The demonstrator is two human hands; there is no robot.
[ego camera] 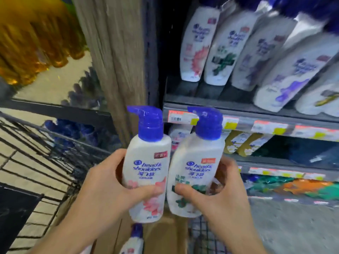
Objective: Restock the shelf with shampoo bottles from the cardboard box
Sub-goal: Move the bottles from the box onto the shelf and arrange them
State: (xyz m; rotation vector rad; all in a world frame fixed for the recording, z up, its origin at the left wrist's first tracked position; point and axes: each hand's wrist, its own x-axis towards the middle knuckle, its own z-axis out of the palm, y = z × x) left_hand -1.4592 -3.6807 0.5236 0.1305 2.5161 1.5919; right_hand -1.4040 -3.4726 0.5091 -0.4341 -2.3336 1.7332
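Observation:
My left hand (113,182) grips a white shampoo bottle with a pink flower label and blue pump (146,162). My right hand (218,195) grips a second white bottle with a green leaf label and blue pump (196,162). Both bottles stand upright side by side in front of the shelf (256,109), below its upper row of white shampoo bottles (220,46). The cardboard box (156,237) lies below my hands, with another pump bottle (134,239) lying in it.
A black wire cart (36,153) surrounds the box at the left and bottom. A wooden post (117,61) stands left of the shelf. Price tags (266,127) line the shelf edge. Lower shelves hold yellow bottles (244,143) and coloured packs (302,187). Amber bottles (27,43) sit far left.

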